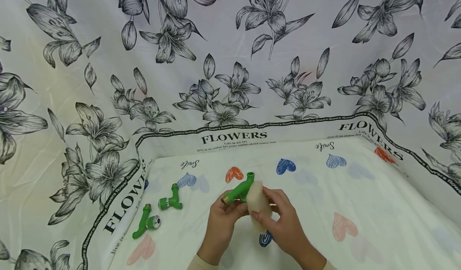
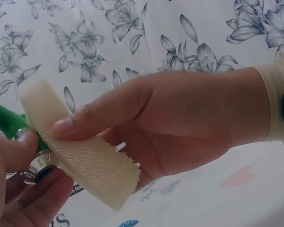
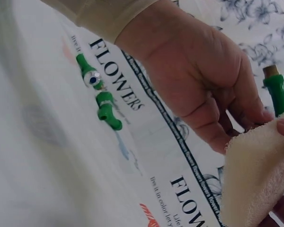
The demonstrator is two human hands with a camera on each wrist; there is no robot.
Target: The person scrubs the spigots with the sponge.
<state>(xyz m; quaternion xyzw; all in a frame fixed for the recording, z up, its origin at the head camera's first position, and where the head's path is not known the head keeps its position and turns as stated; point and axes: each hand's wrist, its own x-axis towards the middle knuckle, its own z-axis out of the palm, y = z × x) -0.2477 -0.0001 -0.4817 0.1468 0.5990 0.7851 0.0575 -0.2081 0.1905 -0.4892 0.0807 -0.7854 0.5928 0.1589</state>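
A green plastic tap (image 1: 238,192) with a brass-coloured threaded end is held up over the middle of the table. My left hand (image 1: 224,222) grips it, with thumb and fingers around the silver collar (image 2: 41,163) that shows in the left wrist view. In my right hand (image 1: 286,222) is a cream sponge (image 1: 257,202), pinched between thumb and fingers. The sponge (image 2: 97,163) lies against the tap's side and has a rough, looped face. It hides part of the tap in the head view. In the right wrist view the tap's threaded end (image 3: 270,72) stands up past the sponge.
Two more green taps lie at the table's left: one tap (image 1: 174,200) farther back, another tap (image 1: 145,222) nearer the left edge. A white cloth (image 1: 306,238) printed with hearts covers the table. Floral curtain (image 1: 230,74) hangs behind and along the sides.
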